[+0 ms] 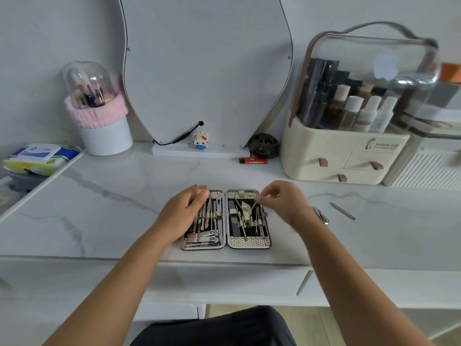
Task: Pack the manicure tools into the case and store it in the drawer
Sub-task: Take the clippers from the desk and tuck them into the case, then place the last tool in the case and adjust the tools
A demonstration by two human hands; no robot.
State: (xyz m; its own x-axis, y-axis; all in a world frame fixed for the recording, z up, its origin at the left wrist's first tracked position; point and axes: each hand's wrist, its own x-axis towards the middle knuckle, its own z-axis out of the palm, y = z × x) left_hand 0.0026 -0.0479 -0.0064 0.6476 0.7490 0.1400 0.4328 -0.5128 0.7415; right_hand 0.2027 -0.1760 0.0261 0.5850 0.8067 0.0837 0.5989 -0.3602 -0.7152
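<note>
Case point(225, 242) open flat, halves side by side; right hand point(282, 199) fingers pinching thin tool point(254, 207); left hand point(185, 211) loose.

Single head-worn view, looking forward and down

The marble tabletop point(104, 196) is seen from close above with wide-angle curvature; the open case point(225, 243) is framed at centre, both forearms are shown entering from the lower edge, and the wall and mirror point(204, 71) are taken in across the upper frame.
</note>
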